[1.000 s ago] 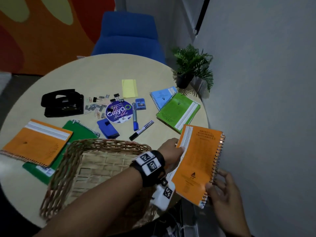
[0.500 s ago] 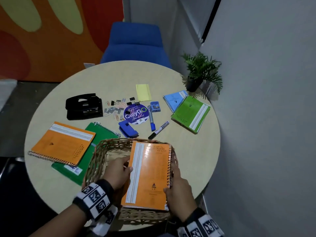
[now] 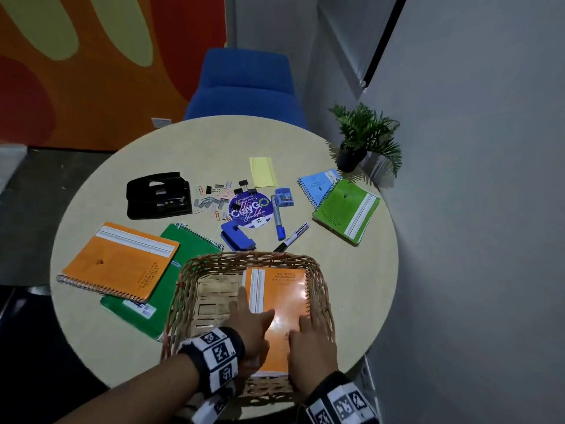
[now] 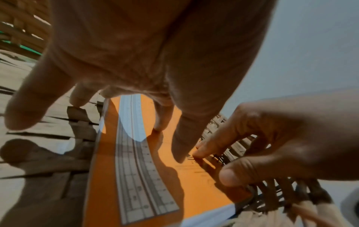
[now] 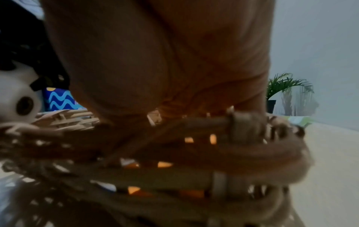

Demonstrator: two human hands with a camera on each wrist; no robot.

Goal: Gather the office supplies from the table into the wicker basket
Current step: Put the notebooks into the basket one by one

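Note:
The wicker basket (image 3: pixel 183 289) stands at the near edge of the round table (image 3: pixel 351 276). A small orange spiral notebook (image 3: pixel 281 289) lies flat inside it, against the right wall. My left hand (image 3: pixel 250 319) rests on the cover with fingers spread and straight; the left wrist view shows those fingers (image 4: pixel 180 147) touching the notebook (image 4: pixel 136 176). My right hand (image 3: pixel 308 335) lies on the notebook's spiral edge, its bent fingertips (image 4: pixel 200 152) resting on the cover. In the right wrist view the right hand (image 5: pixel 155 61) reaches over the basket wall (image 5: pixel 194 153); its fingers are hidden there.
On the table lie a large orange notebook (image 3: pixel 122 261) over a dark green one (image 3: pixel 189 249), a black hole punch (image 3: pixel 157 194), paper clips (image 3: pixel 214 200), a round disc (image 3: pixel 250 206), two markers (image 3: pixel 278 218), yellow notes (image 3: pixel 263 171) and two notebooks (image 3: pixel 347 209). A potted plant (image 3: pixel 363 139) stands by the wall.
Both hands carried the small orange notebook from the table's right edge over the basket and lowered it inside. It now lies flat on the bottom, with both hands resting on top.

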